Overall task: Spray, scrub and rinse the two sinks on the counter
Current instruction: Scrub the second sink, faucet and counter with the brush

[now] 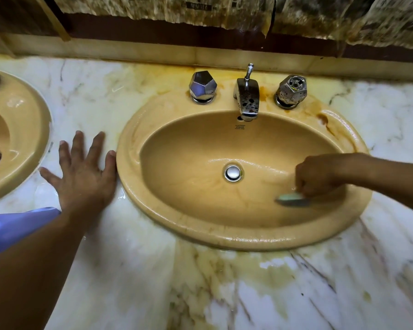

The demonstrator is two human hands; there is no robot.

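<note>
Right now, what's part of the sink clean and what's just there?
In the job: right hand scrubbing with green scrubber inside right sink; left sink; faucet.
Just there: left hand flat on marble counter; torn paper on wall.

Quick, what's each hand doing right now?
Left hand: open, flat on the counter, holding nothing.
Right hand: closed on a scrub pad in the sink.

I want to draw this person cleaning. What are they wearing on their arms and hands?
Nothing on the hands: the left hand and right hand are both bare, with no gloves, rings or watch showing. The forearms are bare too. A bit of light purple-blue sleeve shows beside the left arm at the picture's left edge. No sleeve shows on the right arm.
</note>
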